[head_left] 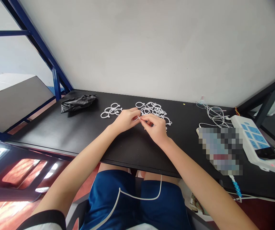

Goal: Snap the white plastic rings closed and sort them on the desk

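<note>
Both hands meet above the middle of the black table, pinching one white plastic ring (135, 119) between them. My left hand (127, 120) is closed around its left side, thumb and fingers together. At its right end, my right hand (154, 126) pinches it with thumb and forefinger. Fingers cover much of this ring. Just beyond my right hand lies a pile of white rings (157, 110), each with a small knob. A smaller group of similar rings (112, 110) rests to the left of my left hand.
A crumpled black plastic bag (79, 103) lies at the table's (80, 127) back left. On the right are a blurred phone (218, 151), a tangled white cable (215, 115) and a white power strip (252, 137). A white cord (139, 198) crosses my lap.
</note>
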Demonstrator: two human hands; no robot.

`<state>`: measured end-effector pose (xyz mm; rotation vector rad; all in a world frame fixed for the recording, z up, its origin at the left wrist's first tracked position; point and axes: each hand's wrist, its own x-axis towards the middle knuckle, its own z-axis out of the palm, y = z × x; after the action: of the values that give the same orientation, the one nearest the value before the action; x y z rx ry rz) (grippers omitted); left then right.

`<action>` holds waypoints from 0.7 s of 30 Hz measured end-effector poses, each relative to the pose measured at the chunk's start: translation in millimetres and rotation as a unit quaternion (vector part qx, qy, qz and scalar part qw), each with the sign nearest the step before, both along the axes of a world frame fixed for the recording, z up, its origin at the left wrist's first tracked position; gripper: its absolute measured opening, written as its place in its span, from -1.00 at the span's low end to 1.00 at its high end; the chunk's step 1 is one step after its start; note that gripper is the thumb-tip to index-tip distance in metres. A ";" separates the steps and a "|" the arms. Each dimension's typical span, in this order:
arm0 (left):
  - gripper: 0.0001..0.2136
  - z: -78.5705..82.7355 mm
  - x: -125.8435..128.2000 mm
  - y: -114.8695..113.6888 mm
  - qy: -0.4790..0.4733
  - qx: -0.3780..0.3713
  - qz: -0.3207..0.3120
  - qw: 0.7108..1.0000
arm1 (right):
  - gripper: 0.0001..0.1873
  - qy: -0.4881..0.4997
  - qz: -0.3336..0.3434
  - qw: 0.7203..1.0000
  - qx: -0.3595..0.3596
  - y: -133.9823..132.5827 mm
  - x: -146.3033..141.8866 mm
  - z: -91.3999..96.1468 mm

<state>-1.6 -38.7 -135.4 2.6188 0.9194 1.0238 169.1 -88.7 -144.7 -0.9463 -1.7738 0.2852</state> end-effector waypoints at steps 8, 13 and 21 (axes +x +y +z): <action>-0.79 -2.3 0.7 0.0 -0.007 0.007 -0.002 1.000 | -0.88 0.001 0.009 1.000 0.017 1.1 0.7 -0.8; -0.79 -1.8 0.4 0.3 -0.009 0.009 -0.004 1.000 | -0.90 0.001 0.004 1.000 0.020 -0.4 -0.1 0.5; -0.78 -4.5 0.5 1.1 -0.013 0.017 -0.001 1.000 | -0.89 0.004 0.008 1.000 0.026 0.6 -0.4 -1.9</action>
<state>-1.1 -37.6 -139.9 2.6268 0.9012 1.0782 168.7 -88.1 -146.6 -0.8928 -1.7738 0.2524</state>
